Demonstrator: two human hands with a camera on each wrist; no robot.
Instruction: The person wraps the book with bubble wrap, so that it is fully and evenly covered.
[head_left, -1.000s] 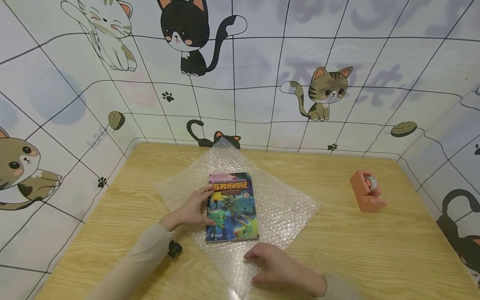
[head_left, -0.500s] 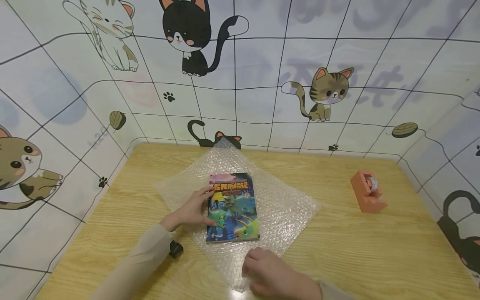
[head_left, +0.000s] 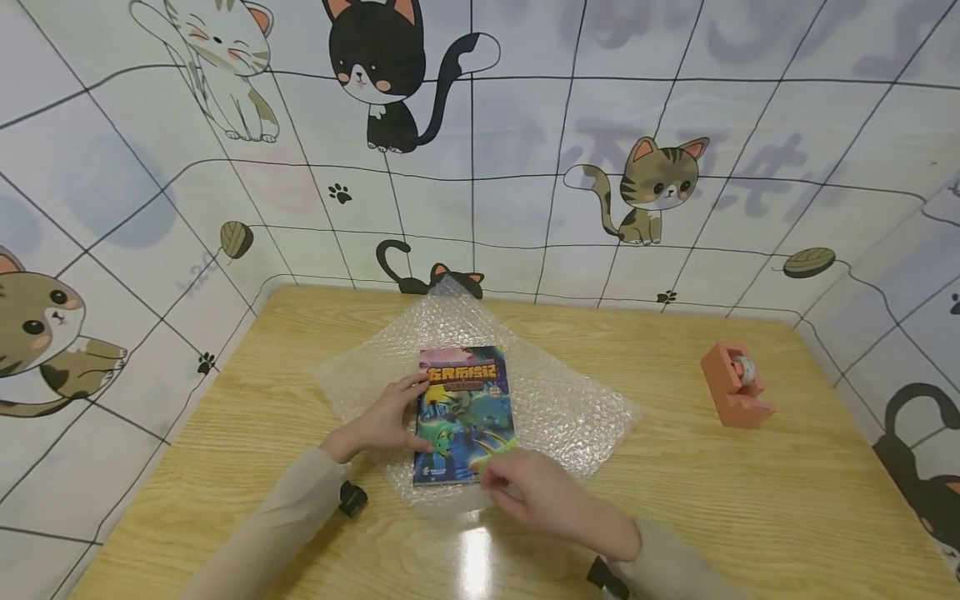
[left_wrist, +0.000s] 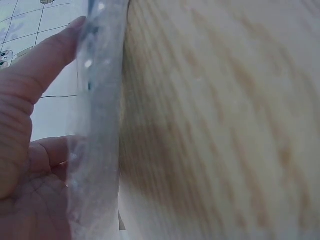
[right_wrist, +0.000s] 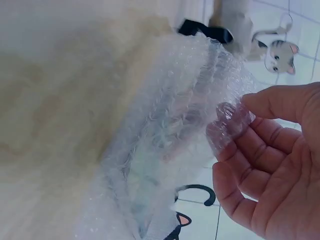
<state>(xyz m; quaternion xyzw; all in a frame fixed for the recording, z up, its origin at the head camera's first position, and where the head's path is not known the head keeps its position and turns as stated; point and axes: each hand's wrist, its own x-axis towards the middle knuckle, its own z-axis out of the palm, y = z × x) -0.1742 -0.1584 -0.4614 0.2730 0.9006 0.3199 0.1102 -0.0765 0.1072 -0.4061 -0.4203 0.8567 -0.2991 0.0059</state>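
A colourful paperback book [head_left: 461,421] lies face up on a sheet of bubble wrap [head_left: 573,400], which is turned cornerwise on the table. My left hand [head_left: 378,425] rests along the book's left edge, fingertips and thumb touching the cover. In the left wrist view, the bubble wrap's edge [left_wrist: 100,140] hides part of that hand. My right hand [head_left: 551,500] pinches the near corner of the sheet and holds it folded up over the book's lower right corner. The right wrist view shows the lifted bubble wrap [right_wrist: 175,100] between thumb and fingers.
An orange tape dispenser [head_left: 735,383] with a roll of tape stands at the right of the wooden table [head_left: 660,500]. A cat-patterned cloth wall [head_left: 517,125] encloses the back and sides. Each wrist carries a black strap mount [head_left: 352,498].
My right hand took hold of the sheet's near corner and has lifted it up and away from me to the book's lower edge. My left hand has stayed on the book.
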